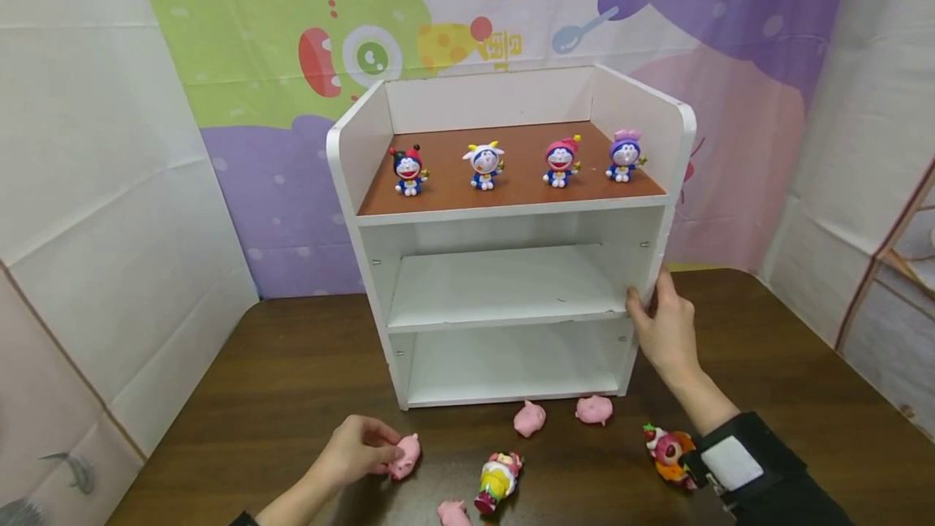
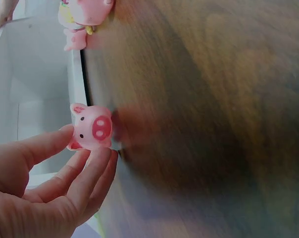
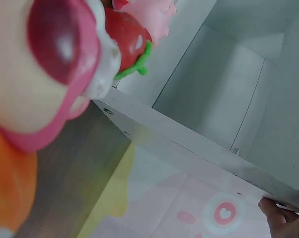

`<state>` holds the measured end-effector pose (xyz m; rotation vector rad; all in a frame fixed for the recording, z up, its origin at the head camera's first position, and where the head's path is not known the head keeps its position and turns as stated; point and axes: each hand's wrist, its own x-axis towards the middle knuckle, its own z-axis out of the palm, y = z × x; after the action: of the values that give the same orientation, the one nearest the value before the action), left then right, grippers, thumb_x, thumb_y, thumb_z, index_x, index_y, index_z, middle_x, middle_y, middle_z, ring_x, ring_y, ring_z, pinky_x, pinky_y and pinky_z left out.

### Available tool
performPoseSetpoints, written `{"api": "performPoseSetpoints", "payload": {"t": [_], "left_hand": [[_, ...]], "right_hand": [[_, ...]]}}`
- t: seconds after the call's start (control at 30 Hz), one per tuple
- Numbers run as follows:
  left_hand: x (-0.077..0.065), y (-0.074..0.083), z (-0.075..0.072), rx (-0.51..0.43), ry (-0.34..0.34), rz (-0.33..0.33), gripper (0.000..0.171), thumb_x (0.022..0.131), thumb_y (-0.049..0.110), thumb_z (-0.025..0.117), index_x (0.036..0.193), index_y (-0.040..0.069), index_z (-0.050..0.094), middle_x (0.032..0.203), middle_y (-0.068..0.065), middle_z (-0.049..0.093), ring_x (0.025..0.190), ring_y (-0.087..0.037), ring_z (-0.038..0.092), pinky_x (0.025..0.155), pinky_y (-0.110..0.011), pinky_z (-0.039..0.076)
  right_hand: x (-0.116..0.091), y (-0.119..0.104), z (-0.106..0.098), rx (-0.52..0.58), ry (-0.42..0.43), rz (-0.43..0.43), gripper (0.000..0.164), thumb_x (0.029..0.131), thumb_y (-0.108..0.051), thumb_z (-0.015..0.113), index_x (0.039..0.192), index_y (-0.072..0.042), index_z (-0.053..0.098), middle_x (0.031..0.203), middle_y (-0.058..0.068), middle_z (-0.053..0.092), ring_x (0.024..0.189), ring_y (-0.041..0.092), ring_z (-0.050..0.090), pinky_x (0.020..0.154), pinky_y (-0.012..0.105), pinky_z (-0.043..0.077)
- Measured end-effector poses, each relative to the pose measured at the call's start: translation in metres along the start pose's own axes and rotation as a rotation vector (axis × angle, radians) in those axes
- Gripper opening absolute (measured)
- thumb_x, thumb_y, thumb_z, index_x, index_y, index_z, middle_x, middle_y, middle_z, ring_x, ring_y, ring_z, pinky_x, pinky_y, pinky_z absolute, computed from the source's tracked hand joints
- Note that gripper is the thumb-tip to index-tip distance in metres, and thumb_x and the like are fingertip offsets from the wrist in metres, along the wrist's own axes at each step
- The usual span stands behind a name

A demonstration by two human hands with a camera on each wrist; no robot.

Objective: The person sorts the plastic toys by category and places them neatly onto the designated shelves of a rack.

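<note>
The left hand [image 1: 358, 449] has its thumb and fingers closed to the width of a pink pig [image 1: 406, 457], pinching it at the front left of a white shelf unit [image 1: 511, 213]; whether the toy touches the surface [image 1: 307, 380] is hard to tell. The right hand [image 1: 668, 331] grips the unit's right side panel, thumb at the front edge and fingers along the outer face. Near the left hand, a yellow-bodied figure [image 1: 497, 481] lies on the surface, with a second pig [image 1: 454, 513] just beside it, partly cut off by the frame. Two more pigs, one [image 1: 529, 419] left of the other [image 1: 595, 409], lie just before the unit's base. A pink-and-orange bear figure [image 1: 669, 453] is beside the right sleeve [image 1: 760, 461]. Four blue-and-white figurines [image 1: 484, 165] stand in a row along the brown top shelf [image 1: 445, 144]. Behind hangs a cartoon-printed backdrop [image 1: 292, 209].
</note>
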<state>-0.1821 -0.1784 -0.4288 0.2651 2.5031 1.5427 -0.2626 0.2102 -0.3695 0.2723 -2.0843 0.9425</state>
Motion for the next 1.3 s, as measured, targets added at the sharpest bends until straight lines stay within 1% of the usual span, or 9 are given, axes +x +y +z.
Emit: {"api": "performPoseSetpoints", "payload": {"t": [0.1, 0.17, 0.3, 0.4, 0.57, 0.83, 1.03, 1.13, 1.3], "left_hand": [[-0.002, -0.001, 0.000, 0.047, 0.024, 0.009, 0.013, 0.072, -0.003, 0.066, 0.080, -0.012, 0.061, 0.068, -0.008, 0.061, 0.056, -0.017, 0.058, 0.052, -0.029, 0.050], [-0.003, -0.001, 0.000, 0.102, 0.042, 0.041, 0.011, 0.072, 0.000, 0.067, 0.079, -0.009, 0.062, 0.067, -0.008, 0.061, 0.055, -0.016, 0.057, 0.050, -0.027, 0.048], [-0.006, 0.003, 0.002, 0.295, 0.101, 0.165, 0.007, 0.071, 0.002, 0.069, 0.074, -0.001, 0.063, 0.067, -0.004, 0.061, 0.057, -0.013, 0.055, 0.052, -0.023, 0.045], [-0.009, 0.007, 0.006, 0.449, 0.143, 0.264, 0.009, 0.068, -0.003, 0.069, 0.072, 0.002, 0.062, 0.066, -0.001, 0.059, 0.059, -0.011, 0.054, 0.053, -0.022, 0.044], [-0.012, 0.011, 0.012, 0.613, 0.196, 0.370, 0.018, 0.063, -0.011, 0.066, 0.065, 0.006, 0.062, 0.061, 0.003, 0.052, 0.057, -0.008, 0.048, 0.050, -0.022, 0.041], [-0.012, 0.008, 0.012, 0.665, 0.185, 0.386, 0.027, 0.062, -0.013, 0.060, 0.057, 0.013, 0.061, 0.058, 0.010, 0.050, 0.056, -0.001, 0.040, 0.048, -0.022, 0.038], [-0.011, 0.006, 0.010, 0.635, 0.150, 0.407, 0.023, 0.062, -0.007, 0.067, 0.057, 0.015, 0.065, 0.058, 0.011, 0.056, 0.056, 0.001, 0.043, 0.048, -0.021, 0.040], [-0.011, 0.007, 0.010, 0.621, 0.133, 0.439, 0.021, 0.063, -0.005, 0.068, 0.057, 0.014, 0.065, 0.057, 0.010, 0.057, 0.055, 0.002, 0.044, 0.047, -0.019, 0.040], [-0.009, 0.011, 0.012, 0.656, 0.142, 0.514, 0.022, 0.064, -0.008, 0.067, 0.058, 0.013, 0.065, 0.059, 0.009, 0.056, 0.056, 0.001, 0.048, 0.049, -0.019, 0.040]], "right_hand": [[0.000, 0.000, 0.000, 0.003, -0.004, 0.004, 0.039, 0.080, 0.001, 0.057, 0.115, 0.007, 0.042, 0.096, 0.031, 0.057, 0.077, 0.043, 0.058, 0.057, 0.052, 0.046], [0.000, 0.000, 0.000, 0.005, -0.006, 0.006, 0.039, 0.080, 0.001, 0.057, 0.115, 0.007, 0.042, 0.096, 0.031, 0.057, 0.077, 0.043, 0.058, 0.058, 0.052, 0.046], [0.000, -0.001, 0.000, 0.006, -0.003, 0.006, 0.038, 0.081, 0.001, 0.057, 0.115, 0.007, 0.043, 0.095, 0.031, 0.058, 0.076, 0.043, 0.058, 0.057, 0.052, 0.047], [0.000, -0.001, 0.000, 0.003, 0.002, 0.007, 0.037, 0.080, 0.001, 0.057, 0.114, 0.007, 0.043, 0.094, 0.031, 0.058, 0.074, 0.042, 0.059, 0.056, 0.052, 0.047], [0.000, 0.000, 0.000, -0.002, 0.007, 0.007, 0.036, 0.080, 0.000, 0.058, 0.113, 0.008, 0.043, 0.093, 0.031, 0.058, 0.073, 0.041, 0.059, 0.055, 0.052, 0.047], [0.000, 0.001, 0.001, 0.002, 0.012, -0.005, 0.034, 0.080, 0.001, 0.057, 0.111, 0.008, 0.044, 0.091, 0.031, 0.059, 0.070, 0.040, 0.059, 0.053, 0.050, 0.047], [0.000, 0.001, 0.001, 0.002, 0.027, -0.018, 0.031, 0.080, 0.001, 0.057, 0.107, 0.008, 0.045, 0.086, 0.029, 0.060, 0.065, 0.036, 0.059, 0.050, 0.048, 0.046], [0.000, 0.001, 0.001, -0.001, 0.028, -0.019, 0.031, 0.080, 0.001, 0.057, 0.107, 0.009, 0.045, 0.085, 0.029, 0.060, 0.064, 0.036, 0.058, 0.049, 0.048, 0.046], [0.000, 0.000, 0.001, -0.002, 0.028, -0.014, 0.031, 0.080, 0.001, 0.057, 0.107, 0.008, 0.045, 0.086, 0.030, 0.060, 0.065, 0.037, 0.059, 0.050, 0.049, 0.046]]}}
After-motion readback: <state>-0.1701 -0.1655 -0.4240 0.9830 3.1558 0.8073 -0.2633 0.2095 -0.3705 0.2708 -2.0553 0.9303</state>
